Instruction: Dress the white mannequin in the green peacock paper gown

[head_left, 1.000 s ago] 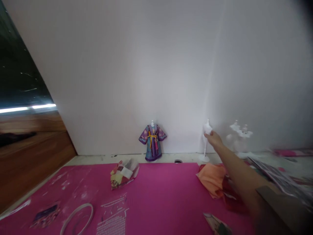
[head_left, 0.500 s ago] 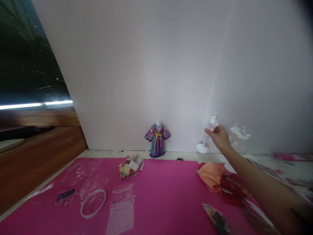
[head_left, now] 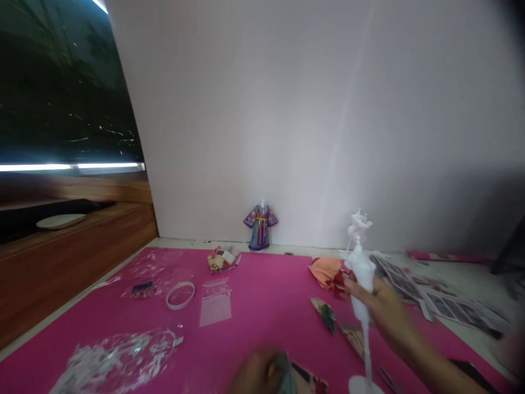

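My right hand [head_left: 379, 303] grips a white doll stand [head_left: 361, 273] around its torso, and the stand's round base hangs low at the bottom edge. Low in the middle, my left hand [head_left: 256, 372] is blurred, its fingers closed on a patterned cloth piece [head_left: 303, 377]. Against the wall stands a small doll form in a purple and blue robe [head_left: 261, 227] with a yellow tie. More white doll stands [head_left: 361, 220] are behind my right hand.
On the pink mat [head_left: 262, 306] lie a tape ring [head_left: 180, 295], a pearl sheet [head_left: 216, 307], orange cloth [head_left: 326, 271], a crumpled cloth [head_left: 223, 258] and clear plastic bags [head_left: 123, 355]. Printed sheets [head_left: 455, 309] lie at the right.
My right hand has brought a white stand away from the wall, nearer to me. My left hand has come into view with cloth. The view has tilted down, showing more of the mat.
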`<state>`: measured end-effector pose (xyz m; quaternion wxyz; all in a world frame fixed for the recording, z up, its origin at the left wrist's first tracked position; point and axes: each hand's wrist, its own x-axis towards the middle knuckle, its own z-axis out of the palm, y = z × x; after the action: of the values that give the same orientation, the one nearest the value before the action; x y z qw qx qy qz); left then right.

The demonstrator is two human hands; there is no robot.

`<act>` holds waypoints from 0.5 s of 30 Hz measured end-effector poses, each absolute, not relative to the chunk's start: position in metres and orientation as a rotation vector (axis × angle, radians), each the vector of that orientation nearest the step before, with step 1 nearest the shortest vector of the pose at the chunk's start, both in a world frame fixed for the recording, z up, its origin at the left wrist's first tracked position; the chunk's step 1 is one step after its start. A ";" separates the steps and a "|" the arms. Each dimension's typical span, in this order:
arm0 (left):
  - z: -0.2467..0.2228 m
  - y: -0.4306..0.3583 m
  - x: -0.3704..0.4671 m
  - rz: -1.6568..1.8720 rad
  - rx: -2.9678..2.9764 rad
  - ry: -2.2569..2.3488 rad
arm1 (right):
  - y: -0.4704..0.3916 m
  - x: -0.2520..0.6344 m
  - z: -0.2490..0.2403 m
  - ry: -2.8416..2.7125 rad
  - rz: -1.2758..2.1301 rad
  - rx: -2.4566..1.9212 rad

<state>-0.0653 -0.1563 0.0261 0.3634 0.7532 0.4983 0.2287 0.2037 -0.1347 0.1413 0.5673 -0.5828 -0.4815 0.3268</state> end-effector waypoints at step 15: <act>0.098 -0.207 -0.132 1.048 1.532 1.257 | -0.193 0.165 0.116 -1.357 0.944 -1.117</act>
<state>-0.1316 -0.2070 0.0979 0.4348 0.6154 0.5049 0.4210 0.1648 -0.1930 0.1156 0.5422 -0.4705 -0.5716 0.3975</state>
